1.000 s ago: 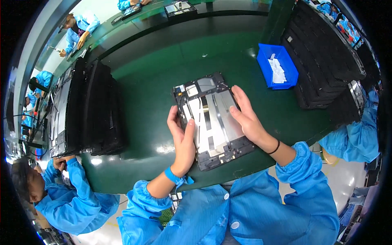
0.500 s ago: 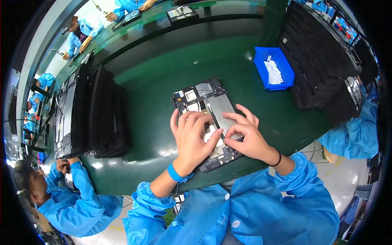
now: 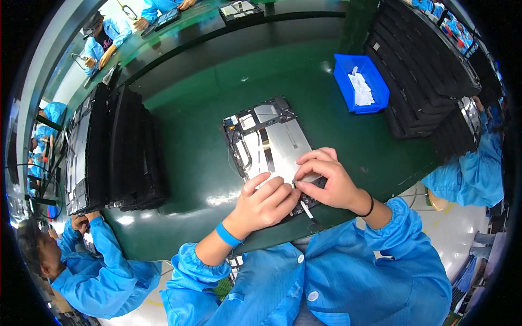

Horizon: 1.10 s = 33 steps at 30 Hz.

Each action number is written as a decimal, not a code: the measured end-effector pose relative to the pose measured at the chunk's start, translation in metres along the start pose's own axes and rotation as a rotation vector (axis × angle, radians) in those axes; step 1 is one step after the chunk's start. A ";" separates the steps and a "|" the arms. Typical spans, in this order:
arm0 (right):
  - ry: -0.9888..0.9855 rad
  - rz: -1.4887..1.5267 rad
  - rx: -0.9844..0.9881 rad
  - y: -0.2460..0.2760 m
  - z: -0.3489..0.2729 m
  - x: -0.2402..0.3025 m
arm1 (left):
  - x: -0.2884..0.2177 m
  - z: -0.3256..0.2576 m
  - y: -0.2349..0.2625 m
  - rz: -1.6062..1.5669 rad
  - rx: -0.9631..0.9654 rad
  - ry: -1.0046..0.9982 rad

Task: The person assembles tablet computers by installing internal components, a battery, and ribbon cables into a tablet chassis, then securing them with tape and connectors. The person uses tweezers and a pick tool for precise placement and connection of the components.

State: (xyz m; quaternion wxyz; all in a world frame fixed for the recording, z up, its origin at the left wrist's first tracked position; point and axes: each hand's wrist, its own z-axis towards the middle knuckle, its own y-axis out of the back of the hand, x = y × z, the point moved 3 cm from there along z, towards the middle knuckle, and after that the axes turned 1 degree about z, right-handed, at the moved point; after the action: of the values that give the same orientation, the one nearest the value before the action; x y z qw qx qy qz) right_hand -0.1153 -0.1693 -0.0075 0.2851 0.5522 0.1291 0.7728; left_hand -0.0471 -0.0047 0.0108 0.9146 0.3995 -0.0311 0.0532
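An opened tablet-like device [image 3: 287,140] with silver panels, a black frame and thin cables lies on the green table in front of me. My left hand [image 3: 263,204] is closed over its near left part, fingers curled, their tips meeting my right hand's. At the near right part, my right hand [image 3: 331,183] is closed in a pinch of thumb and finger. Something small and dark shows at these fingertips, too small to name. Just below them, a thin white strip [image 3: 306,208] with a dark end sticks out over the device's near edge.
A blue bin [image 3: 341,81] with white paper pieces stands at the right, beside a tall stack of black trays [image 3: 418,70]. Another black stack [image 3: 130,152] stands left, with devices against it. Co-workers in blue sit at the left [image 3: 98,277], far left and right.
My left hand has moved nearer me and curled, uncovering the device's middle. The silver panel now lies flatter, and a white strip shows below my fingers. The view has shifted slightly.
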 end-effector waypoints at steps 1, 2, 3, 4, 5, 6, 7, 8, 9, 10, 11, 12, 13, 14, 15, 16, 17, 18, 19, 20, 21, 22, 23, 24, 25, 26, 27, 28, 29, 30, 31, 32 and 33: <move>0.009 -0.058 -0.015 -0.001 -0.001 -0.001 | 0.000 0.000 0.001 -0.001 0.000 0.002; 0.008 -0.058 -0.014 -0.001 -0.001 -0.002 | -0.003 -0.001 0.001 0.001 0.006 -0.085; 0.043 -0.092 -0.017 -0.001 0.000 -0.002 | -0.005 -0.002 0.002 0.005 0.012 -0.172; 0.078 -0.125 -0.020 -0.001 0.001 -0.002 | -0.005 -0.002 0.002 0.005 0.013 -0.172; 0.077 -0.125 -0.020 0.002 0.003 -0.002 | -0.007 -0.003 0.003 -0.084 -0.018 -0.220; 0.081 -0.201 -0.055 0.007 0.007 0.000 | -0.008 -0.005 0.004 -0.168 -0.047 -0.264; 0.084 -0.280 -0.092 0.013 0.011 0.001 | -0.006 -0.005 0.005 -0.242 -0.064 -0.231; 0.066 -0.297 -0.165 0.025 0.021 0.001 | -0.005 -0.004 0.003 -0.241 -0.064 -0.226; 0.086 -0.337 -0.292 0.039 0.028 -0.004 | 0.002 -0.002 0.002 -0.244 -0.113 -0.061; 0.050 -0.281 -0.385 0.055 0.037 -0.009 | 0.008 0.000 0.000 -0.245 -0.163 0.109; 0.005 -0.229 -0.506 0.075 0.044 -0.013 | 0.015 0.011 -0.001 -0.240 -0.158 0.248; 0.041 -0.459 -0.589 0.099 0.048 -0.020 | 0.024 0.019 -0.004 -0.280 -0.083 0.378; 0.105 -0.770 -0.641 0.120 0.053 -0.029 | 0.029 0.022 -0.010 -0.343 -0.055 0.462; 0.113 -0.972 -0.604 0.134 0.056 -0.034 | 0.036 0.024 -0.019 -0.407 -0.028 0.545; 0.080 -1.078 -0.567 0.144 0.055 -0.047 | 0.040 0.023 -0.024 -0.471 0.016 0.592; 0.047 -1.184 -0.523 0.146 0.056 -0.056 | 0.040 0.021 -0.024 -0.468 0.009 0.602; 0.057 -1.184 -0.515 0.143 0.054 -0.057 | 0.041 0.019 -0.025 -0.448 0.032 0.605; 0.111 -1.134 -0.519 0.132 0.049 -0.052 | 0.041 0.016 -0.027 -0.428 0.054 0.613; 0.162 -1.084 -0.522 0.120 0.042 -0.043 | 0.041 0.013 -0.027 -0.414 0.056 0.610; 0.140 -0.945 -0.467 0.102 0.036 -0.031 | 0.041 0.010 -0.027 -0.409 0.051 0.628; 0.166 -0.789 -0.380 0.081 0.029 -0.014 | 0.042 0.007 -0.027 -0.395 0.042 0.620; 0.169 -0.605 -0.263 0.063 0.020 0.000 | 0.042 0.006 -0.028 -0.391 0.035 0.603; 0.214 -0.520 -0.150 0.041 0.008 0.008 | 0.042 0.003 -0.030 -0.391 0.038 0.615; 0.264 -0.535 -0.060 0.023 -0.006 0.016 | 0.042 0.004 -0.030 -0.390 0.045 0.611; 0.245 -0.497 -0.002 0.010 -0.016 0.019 | 0.042 0.005 -0.031 -0.385 0.053 0.607; 0.225 -0.479 0.010 0.000 -0.021 0.024 | 0.042 0.005 -0.032 -0.391 0.055 0.612; 0.224 -0.463 -0.011 -0.003 -0.023 0.025 | 0.042 0.006 -0.031 -0.387 0.041 0.606; 0.223 -0.446 -0.032 -0.004 -0.023 0.024 | 0.042 0.006 -0.031 -0.383 0.027 0.599; 0.222 -0.444 -0.024 -0.005 -0.023 0.024 | 0.042 0.005 -0.031 -0.384 0.028 0.607; 0.223 -0.440 -0.026 -0.004 -0.022 0.024 | 0.042 0.005 -0.032 -0.384 0.025 0.606; 0.224 -0.436 -0.029 -0.004 -0.021 0.024 | 0.043 0.005 -0.033 -0.383 0.022 0.604; 0.220 -0.435 -0.024 -0.005 -0.021 0.024 | 0.043 0.005 -0.035 -0.387 0.024 0.609; 0.215 -0.439 -0.030 -0.005 -0.022 0.023 | 0.043 0.005 -0.035 -0.386 0.020 0.606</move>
State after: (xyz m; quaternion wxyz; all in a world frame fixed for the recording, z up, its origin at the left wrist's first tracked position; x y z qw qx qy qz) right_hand -0.1394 -0.1495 0.0006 0.4392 0.4209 0.2641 0.7485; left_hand -0.0005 -0.0291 -0.0067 0.8716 0.3729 0.3181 -0.0040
